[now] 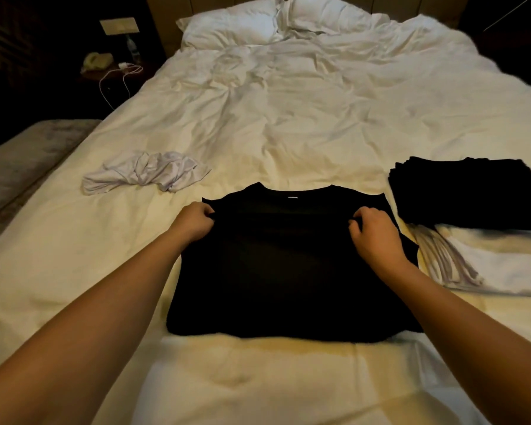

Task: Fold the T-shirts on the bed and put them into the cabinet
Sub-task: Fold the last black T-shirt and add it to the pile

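A black T-shirt (288, 265) lies flat on the white bed (288, 118) in front of me, collar away from me, sides folded in. My left hand (193, 222) pinches its left edge near the shoulder. My right hand (374, 234) pinches the right edge at the same height. A crumpled white T-shirt (147, 174) lies loose to the far left. At the right a folded black stack (469, 191) sits beside a folded white stack (485, 265).
Two pillows (258, 19) lie at the head of the bed. A dark nightstand (111, 72) at the back left holds a phone, a bottle and a white charging cable. A second bed's edge (28, 154) runs along the left.
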Available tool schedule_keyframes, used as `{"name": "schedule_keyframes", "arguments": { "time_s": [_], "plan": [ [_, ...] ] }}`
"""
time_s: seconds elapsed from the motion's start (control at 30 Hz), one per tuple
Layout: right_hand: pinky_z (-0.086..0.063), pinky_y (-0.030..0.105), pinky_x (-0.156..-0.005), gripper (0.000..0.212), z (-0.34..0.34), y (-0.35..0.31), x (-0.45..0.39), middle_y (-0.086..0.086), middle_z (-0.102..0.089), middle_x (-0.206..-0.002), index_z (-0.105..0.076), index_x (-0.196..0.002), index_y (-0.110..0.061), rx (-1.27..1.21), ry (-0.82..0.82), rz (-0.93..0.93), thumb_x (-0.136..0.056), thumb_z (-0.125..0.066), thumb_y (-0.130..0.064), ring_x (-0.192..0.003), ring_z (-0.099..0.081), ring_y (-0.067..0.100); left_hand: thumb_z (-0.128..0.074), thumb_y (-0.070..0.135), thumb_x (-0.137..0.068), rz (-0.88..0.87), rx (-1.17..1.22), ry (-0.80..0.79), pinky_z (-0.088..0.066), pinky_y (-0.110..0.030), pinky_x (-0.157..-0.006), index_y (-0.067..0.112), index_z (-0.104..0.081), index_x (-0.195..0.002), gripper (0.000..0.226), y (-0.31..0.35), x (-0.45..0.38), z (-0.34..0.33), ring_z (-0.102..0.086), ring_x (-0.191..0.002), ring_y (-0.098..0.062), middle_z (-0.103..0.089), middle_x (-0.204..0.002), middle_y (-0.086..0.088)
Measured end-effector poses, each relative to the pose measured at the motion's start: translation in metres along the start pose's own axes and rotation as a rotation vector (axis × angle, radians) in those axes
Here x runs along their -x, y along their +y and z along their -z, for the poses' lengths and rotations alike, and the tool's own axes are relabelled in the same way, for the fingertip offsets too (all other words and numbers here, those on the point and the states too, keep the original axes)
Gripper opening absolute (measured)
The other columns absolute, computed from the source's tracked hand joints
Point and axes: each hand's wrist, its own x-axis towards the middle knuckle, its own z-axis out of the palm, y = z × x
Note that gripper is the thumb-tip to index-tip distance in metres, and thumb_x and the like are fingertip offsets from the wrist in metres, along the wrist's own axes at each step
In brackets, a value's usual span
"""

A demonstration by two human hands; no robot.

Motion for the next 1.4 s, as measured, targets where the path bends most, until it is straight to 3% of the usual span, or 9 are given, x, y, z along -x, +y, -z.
{"name": "schedule_keyframes", "arguments": {
  "time_s": [0.1, 0.27, 0.63, 0.8, 0.9, 1.0, 1.17, 1.27, 1.4],
  "plan": [
    [-0.041, 0.036, -0.067, 0.015, -0.010, 0.000, -0.026, 0.009, -0.059, -0.091, -0.062, -0.097, -0.006, 0.035, 0.006, 0.020, -0.095, -0.053, -0.018, -0.091, -0.055, 0.027, -0.050, 0.004, -0.088, -0.041, -0.086, 0.127, -0.041, -0.032, -0.074, 0.008, -0.066, -0.109, 0.027, 0.010, -0.019, -0.012, -0.062, -0.101, -0.034, -0.066, -0.109, -0.013],
    [-0.041, 0.038, -0.065, 0.018, -0.031, 0.012, -0.067, 0.015, -0.060, -0.091, -0.061, -0.096, -0.001, 0.095, 0.005, -0.007, -0.096, -0.052, -0.016, -0.091, -0.055, 0.032, -0.044, 0.000, -0.086, -0.096, -0.145, 0.243, -0.040, -0.035, -0.072, 0.003, -0.063, -0.106, 0.028, 0.022, -0.057, -0.032, -0.057, -0.099, -0.036, -0.062, -0.105, -0.017],
    [-0.045, 0.044, -0.072, 0.021, -0.065, 0.032, -0.118, 0.019, -0.059, -0.098, -0.059, -0.102, 0.001, 0.162, -0.040, 0.023, -0.101, -0.050, -0.017, -0.097, -0.052, 0.035, -0.044, -0.005, -0.085, -0.122, -0.306, 0.224, -0.038, -0.040, -0.067, 0.000, -0.054, -0.097, 0.017, 0.021, -0.101, -0.063, -0.053, -0.094, -0.039, -0.056, -0.099, -0.020],
    [-0.049, 0.049, -0.089, 0.034, -0.071, 0.032, -0.105, 0.023, -0.049, -0.129, -0.054, -0.128, -0.002, 0.111, 0.008, 0.094, -0.095, -0.058, -0.010, -0.123, -0.042, 0.039, -0.048, 0.007, -0.089, -0.046, -0.383, 0.243, -0.037, -0.048, -0.097, 0.005, -0.045, -0.135, 0.046, 0.035, -0.095, -0.074, -0.045, -0.122, -0.039, -0.051, -0.130, -0.020],
    [-0.048, 0.050, -0.095, 0.042, -0.068, 0.033, -0.089, 0.023, -0.043, -0.141, -0.052, -0.134, -0.003, 0.089, 0.042, 0.127, -0.094, -0.061, -0.011, -0.134, -0.036, 0.040, -0.048, 0.017, -0.094, -0.189, -0.451, 0.293, -0.018, -0.052, -0.119, 0.010, -0.029, -0.153, 0.062, 0.049, -0.081, -0.088, -0.027, -0.145, -0.035, -0.035, -0.154, -0.018],
    [-0.044, 0.053, -0.103, 0.041, -0.062, 0.034, -0.067, 0.022, -0.046, -0.140, -0.054, -0.133, -0.003, 0.066, 0.058, 0.153, -0.093, -0.060, -0.011, -0.132, -0.039, 0.040, -0.048, 0.019, -0.097, -0.325, -0.431, 0.276, -0.012, -0.051, -0.123, 0.013, -0.031, -0.153, 0.058, 0.069, -0.060, -0.110, -0.021, -0.149, -0.032, -0.029, -0.158, -0.015],
    [-0.042, 0.045, -0.103, 0.028, -0.042, 0.044, -0.017, 0.017, -0.056, -0.124, -0.064, -0.119, -0.001, -0.024, 0.078, 0.101, -0.093, -0.064, -0.013, -0.123, -0.047, 0.036, -0.053, 0.011, -0.093, -0.537, -0.273, 0.161, -0.032, -0.039, -0.109, 0.017, -0.059, -0.127, 0.036, 0.104, -0.026, -0.142, -0.040, -0.132, -0.029, -0.049, -0.138, -0.009],
    [-0.046, 0.045, -0.094, 0.024, -0.028, 0.057, 0.021, 0.015, -0.058, -0.113, -0.065, -0.113, -0.003, -0.063, 0.110, 0.032, -0.091, -0.068, -0.013, -0.111, -0.051, 0.035, -0.050, 0.014, -0.099, -0.694, -0.213, -0.019, -0.037, -0.036, -0.103, 0.022, -0.060, -0.131, 0.034, 0.125, -0.017, -0.159, -0.043, -0.127, -0.023, -0.053, -0.132, -0.001],
    [-0.044, 0.042, -0.092, 0.031, -0.015, 0.075, 0.073, 0.014, -0.058, -0.113, -0.064, -0.114, -0.005, -0.048, 0.123, -0.041, -0.086, -0.074, -0.014, -0.109, -0.052, 0.035, -0.044, 0.023, -0.106, -0.838, -0.206, -0.100, -0.036, -0.036, -0.107, 0.026, -0.059, -0.137, 0.034, 0.158, -0.012, -0.179, -0.041, -0.133, -0.020, -0.054, -0.141, 0.002]
  ]
}}
